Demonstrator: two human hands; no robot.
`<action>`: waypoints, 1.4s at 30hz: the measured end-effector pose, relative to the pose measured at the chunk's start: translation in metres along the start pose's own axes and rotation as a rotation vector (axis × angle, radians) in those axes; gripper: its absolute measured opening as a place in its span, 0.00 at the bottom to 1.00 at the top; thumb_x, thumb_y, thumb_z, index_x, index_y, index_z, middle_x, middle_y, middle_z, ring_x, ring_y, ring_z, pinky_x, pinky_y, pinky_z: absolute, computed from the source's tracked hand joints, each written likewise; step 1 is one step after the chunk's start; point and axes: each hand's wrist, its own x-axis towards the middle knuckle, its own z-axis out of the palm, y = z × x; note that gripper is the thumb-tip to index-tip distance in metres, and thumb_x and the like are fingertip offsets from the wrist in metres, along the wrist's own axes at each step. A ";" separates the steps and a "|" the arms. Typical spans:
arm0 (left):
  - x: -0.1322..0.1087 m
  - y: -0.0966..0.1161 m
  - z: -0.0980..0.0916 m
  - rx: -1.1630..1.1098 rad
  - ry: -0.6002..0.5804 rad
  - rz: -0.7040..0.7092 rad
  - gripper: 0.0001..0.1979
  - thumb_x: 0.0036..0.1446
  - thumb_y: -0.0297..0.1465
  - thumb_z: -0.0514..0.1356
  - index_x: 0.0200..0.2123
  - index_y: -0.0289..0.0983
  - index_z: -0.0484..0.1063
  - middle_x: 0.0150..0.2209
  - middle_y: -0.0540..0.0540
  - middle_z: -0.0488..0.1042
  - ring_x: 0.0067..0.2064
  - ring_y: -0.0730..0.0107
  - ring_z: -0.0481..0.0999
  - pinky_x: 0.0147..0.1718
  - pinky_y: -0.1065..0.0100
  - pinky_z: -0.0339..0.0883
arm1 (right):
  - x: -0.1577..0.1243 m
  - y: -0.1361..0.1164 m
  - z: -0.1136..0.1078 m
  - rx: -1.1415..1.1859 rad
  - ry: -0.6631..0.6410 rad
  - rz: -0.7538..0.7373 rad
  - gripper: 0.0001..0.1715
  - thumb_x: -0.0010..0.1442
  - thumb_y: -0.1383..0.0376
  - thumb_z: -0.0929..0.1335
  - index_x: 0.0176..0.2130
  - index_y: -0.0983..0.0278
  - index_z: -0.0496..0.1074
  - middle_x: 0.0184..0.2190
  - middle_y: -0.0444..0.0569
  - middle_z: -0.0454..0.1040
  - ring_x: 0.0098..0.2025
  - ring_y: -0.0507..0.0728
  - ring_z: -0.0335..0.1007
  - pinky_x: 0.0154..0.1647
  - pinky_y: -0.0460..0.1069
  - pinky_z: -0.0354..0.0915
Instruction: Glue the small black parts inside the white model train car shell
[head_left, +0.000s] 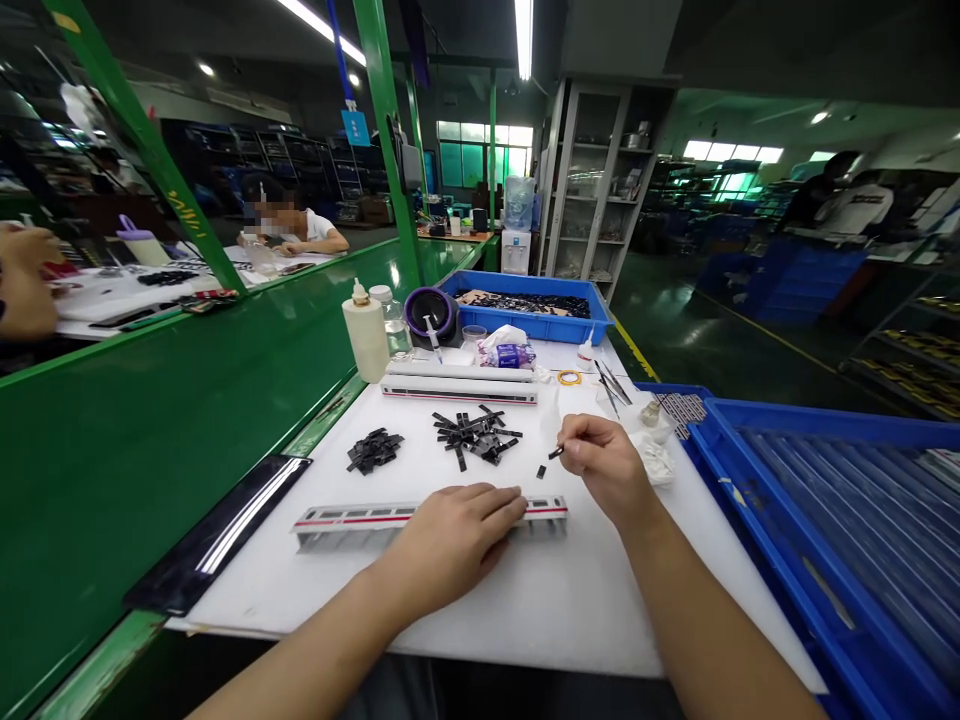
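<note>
A white model train car body [352, 518] with a red stripe and window openings lies across the front of the white work surface. My left hand [457, 535] lies over its right half, fingers wrapped across the top, steadying it; the thumb side is partly hidden. To the right, my right hand [604, 460] is raised slightly, pinching a small black strip [556, 453] between thumb and fingers. Below that strip, a single small black piece [541, 472] rests on the surface. Two piles of similar black pieces, a larger one [480, 437] and a smaller one [375, 451], sit beyond the car body.
More train bodies [459, 392] stand behind the piles. At the back are a cream bottle [367, 335], a syringe [433, 340], a tissue pack [507, 352] and a blue bin [555, 327]. Tweezers [606, 390] lie right. Blue trays [840, 540] flank the right edge; a green partition [225, 390] the left.
</note>
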 end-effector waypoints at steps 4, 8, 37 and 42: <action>-0.020 -0.016 -0.017 0.089 0.068 -0.184 0.22 0.59 0.28 0.55 0.58 0.39 0.69 0.54 0.43 0.75 0.49 0.53 0.78 0.43 0.55 0.75 | -0.009 0.000 0.016 -0.541 -0.187 -0.233 0.06 0.57 0.68 0.67 0.28 0.62 0.73 0.24 0.45 0.68 0.26 0.52 0.61 0.28 0.49 0.56; -0.038 -0.024 -0.022 0.099 0.000 -0.300 0.23 0.58 0.29 0.55 0.57 0.41 0.70 0.53 0.43 0.76 0.48 0.53 0.78 0.41 0.56 0.75 | -0.014 0.016 0.029 -0.832 -0.325 -0.347 0.10 0.59 0.71 0.64 0.32 0.61 0.74 0.25 0.45 0.70 0.27 0.53 0.64 0.30 0.49 0.59; -0.006 -0.008 0.003 0.195 -0.135 -0.232 0.21 0.60 0.21 0.50 0.52 0.41 0.72 0.64 0.41 0.62 0.53 0.53 0.73 0.45 0.52 0.70 | 0.013 0.031 -0.007 -0.799 0.495 -0.180 0.16 0.56 0.67 0.66 0.46 0.63 0.70 0.42 0.53 0.71 0.40 0.57 0.69 0.41 0.53 0.68; -0.006 -0.014 0.003 0.126 -0.123 -0.234 0.18 0.63 0.24 0.51 0.50 0.43 0.73 0.63 0.43 0.64 0.56 0.54 0.71 0.49 0.52 0.69 | 0.028 0.041 -0.017 -0.825 0.411 0.221 0.35 0.54 0.60 0.69 0.59 0.64 0.60 0.56 0.61 0.68 0.54 0.63 0.67 0.53 0.59 0.64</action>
